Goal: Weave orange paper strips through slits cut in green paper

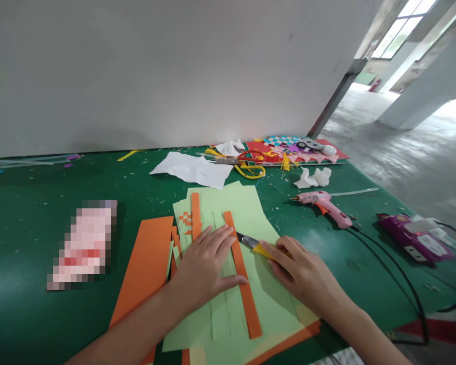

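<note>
My left hand (203, 261) lies spread over light green paper sheets (260, 218), its fingertips and thumb touching a long orange paper strip (250, 309). In my right hand (306, 268) is a yellow utility knife (265, 250), its blade pointing left with the tip at the right edge of that strip. A second orange strip (195, 210) lies upright in view just beyond my left hand. Beside it, a small orange-and-green checkered woven piece (185, 219) shows, partly covered. Larger orange paper (144, 263) sits left of the stack.
A pink glue gun (329, 207) lies to the right, its black cord running toward a purple power strip (414, 238). Scissors (247, 165), white paper (193, 168) and a red board (332, 147) with paper crafts lie at the back. A blurred pinkish item (85, 238) lies left.
</note>
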The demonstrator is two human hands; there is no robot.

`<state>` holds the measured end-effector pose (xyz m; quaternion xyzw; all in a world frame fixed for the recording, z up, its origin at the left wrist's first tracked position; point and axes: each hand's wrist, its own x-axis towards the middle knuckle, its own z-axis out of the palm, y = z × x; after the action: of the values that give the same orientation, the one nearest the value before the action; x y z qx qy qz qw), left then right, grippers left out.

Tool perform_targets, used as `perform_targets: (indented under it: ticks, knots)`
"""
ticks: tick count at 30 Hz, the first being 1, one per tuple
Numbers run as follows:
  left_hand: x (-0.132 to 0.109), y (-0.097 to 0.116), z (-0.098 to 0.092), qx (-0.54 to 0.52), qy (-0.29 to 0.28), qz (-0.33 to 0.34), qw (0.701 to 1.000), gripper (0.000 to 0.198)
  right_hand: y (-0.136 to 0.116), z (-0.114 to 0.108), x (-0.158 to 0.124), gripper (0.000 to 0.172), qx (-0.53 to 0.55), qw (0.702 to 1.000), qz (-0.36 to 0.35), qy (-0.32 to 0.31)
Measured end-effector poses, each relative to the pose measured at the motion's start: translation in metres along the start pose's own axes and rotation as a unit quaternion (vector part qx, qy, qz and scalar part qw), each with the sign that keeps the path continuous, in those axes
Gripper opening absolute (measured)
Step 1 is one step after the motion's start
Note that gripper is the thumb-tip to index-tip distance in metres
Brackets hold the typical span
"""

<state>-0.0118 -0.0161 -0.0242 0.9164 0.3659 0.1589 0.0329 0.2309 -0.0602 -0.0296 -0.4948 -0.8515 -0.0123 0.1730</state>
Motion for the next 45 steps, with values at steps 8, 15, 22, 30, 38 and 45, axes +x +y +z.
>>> perform_targets:
  ticks: [8, 15, 22, 30, 38, 45]
  knots:
    - [-0.001, -0.005, -0.003, -0.024, -0.002, 0.023, 0.999, 0.059, -0.008, -0.005, -0.012, 0.032, -0.001, 1.000, -0.001, 0.013]
    - [-0.002, 0.000, -0.007, -0.030, 0.006, 0.058, 0.998, 0.049, -0.013, -0.010, -0.023, 0.032, 0.002, 1.000, -0.006, -0.004]
    - [0.002, 0.001, -0.004, -0.008, -0.027, 0.014, 1.000, 0.055, -0.013, -0.007, -0.028, 0.032, -0.003, 1.000, -0.009, -0.010]
    - [0.003, 0.001, -0.003, -0.013, -0.040, 0.002, 0.999, 0.060, -0.012, -0.008, -0.018, 0.032, -0.016, 1.000, -0.013, -0.005]
    - [0.002, 0.000, -0.003, -0.019, -0.037, 0.004, 0.999, 0.058, -0.005, -0.005, -0.006, 0.034, -0.013, 1.000, -0.014, -0.019]
    - [0.003, -0.001, -0.001, -0.013, -0.038, -0.002, 0.999, 0.057, 0.001, -0.006, 0.006, 0.034, -0.012, 0.999, -0.013, -0.036]
